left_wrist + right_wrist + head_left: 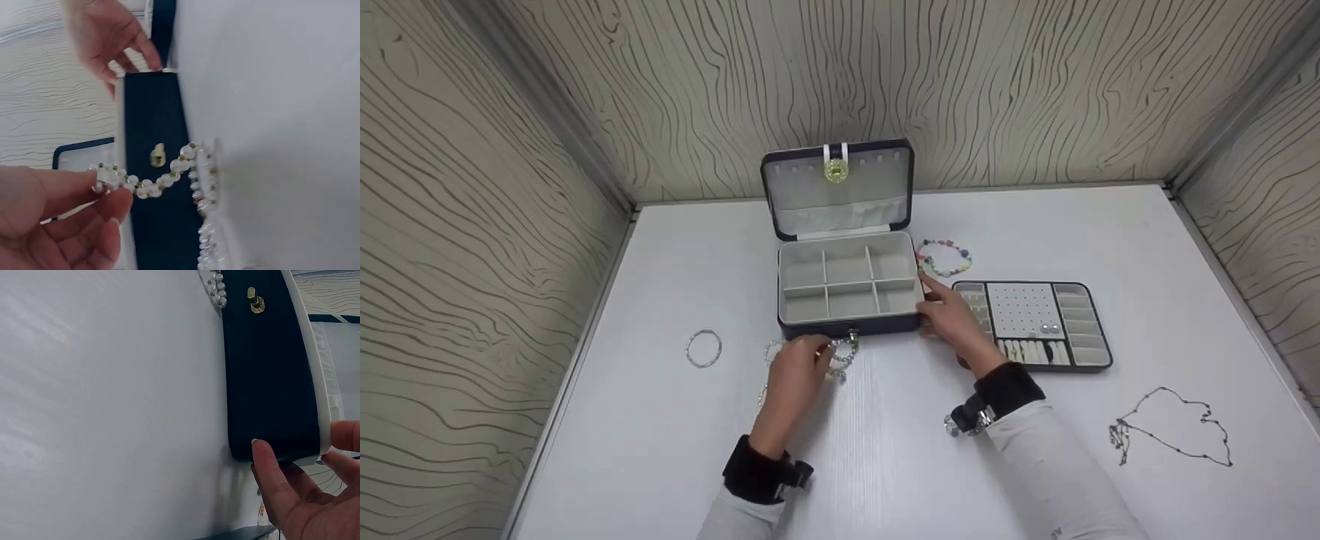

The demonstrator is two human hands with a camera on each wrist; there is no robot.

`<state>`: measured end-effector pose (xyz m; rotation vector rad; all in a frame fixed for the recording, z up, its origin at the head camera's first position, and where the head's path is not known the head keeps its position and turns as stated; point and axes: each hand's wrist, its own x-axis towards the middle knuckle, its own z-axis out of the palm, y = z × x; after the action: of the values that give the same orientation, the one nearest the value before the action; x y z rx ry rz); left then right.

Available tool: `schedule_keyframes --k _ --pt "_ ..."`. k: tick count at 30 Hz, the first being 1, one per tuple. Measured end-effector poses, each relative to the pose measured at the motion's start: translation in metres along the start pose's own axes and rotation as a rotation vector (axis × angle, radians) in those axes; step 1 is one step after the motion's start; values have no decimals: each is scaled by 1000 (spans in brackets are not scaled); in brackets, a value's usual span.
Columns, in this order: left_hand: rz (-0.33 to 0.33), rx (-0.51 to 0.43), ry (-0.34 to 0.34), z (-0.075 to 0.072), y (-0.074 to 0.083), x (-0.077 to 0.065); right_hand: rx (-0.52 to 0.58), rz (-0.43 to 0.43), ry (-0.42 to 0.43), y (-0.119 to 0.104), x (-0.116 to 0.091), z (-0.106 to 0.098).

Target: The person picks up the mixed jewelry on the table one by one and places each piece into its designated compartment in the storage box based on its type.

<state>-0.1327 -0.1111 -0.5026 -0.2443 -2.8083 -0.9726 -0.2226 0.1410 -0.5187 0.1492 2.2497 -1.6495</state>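
— White beads make up that strand (149, 187); which hand has it?

— Left hand (795, 375). It pinches one end between thumb and finger in front of the box (270, 371), and the rest droops past the gold clasp (158, 155).

— Why such a light hold?

— Probably because the beads are small and the strand is limp; a fingertip pinch lets the rest hang without bunching. More beads lie on the bench (900, 465) beside that hand, though I can't tell whether they belong to the same strand.

— And the right hand (955, 319)?

— It grips the box's front right corner, one digit on the front, another at the pale rim. I'd guess that steadies the box, since a tug near the clasp could shift it.

— The lid (840, 214) is up, and six compartments (806, 262) show. Handy?

— Seems so: it stands at the back, apart from both hands, so the inside can be reached from the front.

— What about the tray (1087, 340)?

— It sits right of the box, with a pair of earrings (1050, 328) in it. The colourful bracelet (964, 255) lies near the box; the necklace (1177, 451) is farther right, perhaps spread out to avoid knots.
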Motion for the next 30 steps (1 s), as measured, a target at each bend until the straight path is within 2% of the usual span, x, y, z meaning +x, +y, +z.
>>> schedule_keyframes --k 4,7,10,14,22,27,30 --pt "53 -74 11 -18 3 5 1 -5 4 1 0 0" --pt "69 -144 10 -31 6 9 -12 -27 17 3 1 -1" --pt "97 -215 35 -44 10 13 -23 -39 28 2 2 0" --pt "150 -263 88 -62 17 20 -49 -39 32 0 2 0" --pt "237 -278 209 -96 29 41 -78 -28 29 1 3 -3" --pt "219 -251 282 -106 32 57 -64 -5 26 1 2 -3" --pt "190 -241 297 -109 31 68 -40 2 30 1 2 -3"
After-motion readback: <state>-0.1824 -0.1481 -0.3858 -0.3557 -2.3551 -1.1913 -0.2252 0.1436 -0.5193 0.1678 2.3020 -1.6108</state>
